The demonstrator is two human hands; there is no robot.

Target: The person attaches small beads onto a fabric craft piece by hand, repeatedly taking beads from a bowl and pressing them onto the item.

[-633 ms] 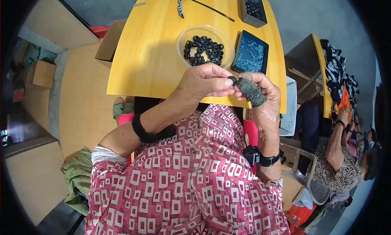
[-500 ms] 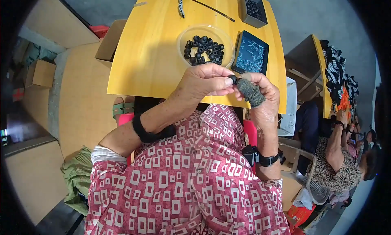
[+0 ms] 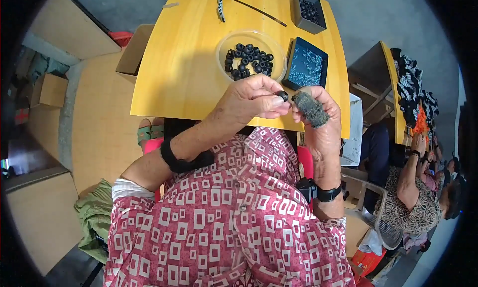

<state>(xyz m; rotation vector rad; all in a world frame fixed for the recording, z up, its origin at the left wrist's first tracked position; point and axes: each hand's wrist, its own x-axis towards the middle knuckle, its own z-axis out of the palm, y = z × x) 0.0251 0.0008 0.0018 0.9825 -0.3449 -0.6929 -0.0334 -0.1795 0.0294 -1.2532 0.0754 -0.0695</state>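
My left hand point(image 3: 251, 102) is closed in a pinch, with thumb and finger on a small round black bead point(image 3: 283, 95). Just to its right, my right hand point(image 3: 326, 130) grips a fuzzy grey-green clump point(image 3: 311, 109) whose exact kind I cannot make out. A slight gap separates bead and clump, both over the table's near edge. Beyond my left hand stands a clear round plastic bowl point(image 3: 230, 41) with many black beads point(image 3: 249, 53) in it. Beside that, a dark tray point(image 3: 291, 62) contains tiny blue-white bits point(image 3: 308, 65).
On the yellow table point(image 3: 174, 63), a dark box point(image 3: 308, 27) of black pieces stands far right. A thin dark rod point(image 3: 259, 12) and a patterned cloth strip point(image 3: 220, 8) lie at the back. Another person point(image 3: 408, 197) works at a table on the right, near orange material point(image 3: 421, 120).
Bead and clump, close together before, have come slightly apart. The clump has shifted a little right and turned in my right hand; my left hand has moved slightly left.
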